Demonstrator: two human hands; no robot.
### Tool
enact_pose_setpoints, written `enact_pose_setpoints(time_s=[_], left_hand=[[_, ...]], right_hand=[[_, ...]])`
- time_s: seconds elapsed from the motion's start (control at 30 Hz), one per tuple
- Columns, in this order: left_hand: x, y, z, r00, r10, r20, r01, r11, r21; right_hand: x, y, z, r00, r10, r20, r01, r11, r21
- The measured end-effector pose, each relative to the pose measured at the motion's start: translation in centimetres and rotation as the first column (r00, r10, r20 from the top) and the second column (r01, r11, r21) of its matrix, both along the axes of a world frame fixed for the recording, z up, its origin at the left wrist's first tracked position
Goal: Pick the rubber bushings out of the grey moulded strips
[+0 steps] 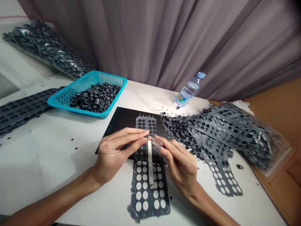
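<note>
A dark grey rubber sheet (150,191) with rows of round holes lies lengthwise in front of me, its far half on a black mat (122,125). Along its middle rests a narrow white stick (150,163) with a dark near tip. My right hand (180,160) pinches a small clear plastic piece (156,143) between thumb and fingers above the sheet. My left hand (117,150) has its fingers pressed together at the stick's far end, meeting the clear piece; what sits between these fingertips is hidden.
A blue basket (53,102) holds small black rubber rings (98,97). Behind it leans a filled plastic bag (47,47). More holed sheets (23,105) lie left. At right are loose rings (181,128), piled sheets (211,125) and another bag (265,150). A water bottle (188,91) stands behind.
</note>
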State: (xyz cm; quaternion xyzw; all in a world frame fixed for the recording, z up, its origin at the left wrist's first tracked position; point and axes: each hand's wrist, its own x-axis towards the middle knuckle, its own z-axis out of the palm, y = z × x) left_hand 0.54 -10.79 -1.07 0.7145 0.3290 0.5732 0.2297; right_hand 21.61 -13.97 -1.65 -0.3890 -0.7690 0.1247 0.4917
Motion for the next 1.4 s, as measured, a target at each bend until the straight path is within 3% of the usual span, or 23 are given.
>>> enact_pose_setpoints(time_s=[0.4, 0.83, 1.4], left_hand=[[0.01, -0.15, -0.03, 1.0, 0.011, -0.006, -0.012, 0.999, -0.034], [0.26, -0.36, -0.39, 0.959, -0.104, 0.263, 0.164, 0.962, -0.22], [0.21, -0.67, -0.34, 0.983, -0.074, 0.168, 0.104, 0.979, -0.175]], right_hand=[[-0.06, -0.01, -0.15, 1.0, 0.012, -0.022, -0.012, 1.0, -0.027], [-0.2, 0.01, 0.0, 0.999, -0.026, -0.034, 0.024, 0.998, -0.062], [-0.14, -0.12, -0.27, 1.0, -0.023, 0.002, 0.023, 0.999, 0.023]])
